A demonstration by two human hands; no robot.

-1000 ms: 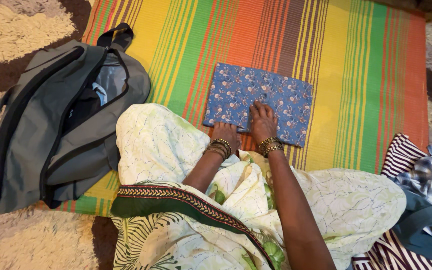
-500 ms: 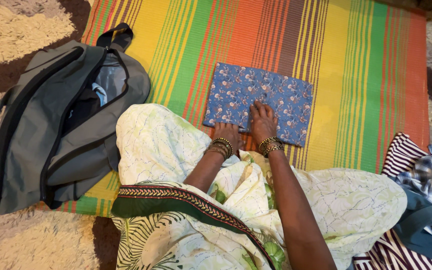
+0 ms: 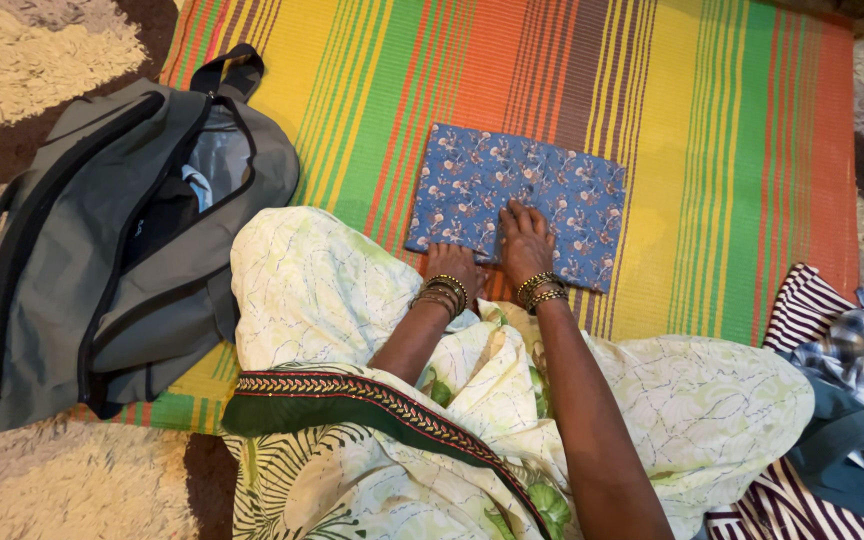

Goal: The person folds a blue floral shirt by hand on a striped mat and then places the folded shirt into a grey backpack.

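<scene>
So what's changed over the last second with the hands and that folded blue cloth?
Nothing visibly changed. The left hand and right hand stay pressed flat on the near edge of the folded blue floral cloth, which lies in the same spot on the striped mat. The open grey bag and the pile of clothes also stayed put; only the camera shifted slightly.

A striped mat (image 3: 712,150) in yellow, green and orange covers the floor. At nine o'clock lies a grey bag (image 3: 102,250), unzipped, half on the shaggy cream-and-brown rug (image 3: 42,480). At four o'clock sits a heap of striped and checked clothes (image 3: 842,350).
</scene>
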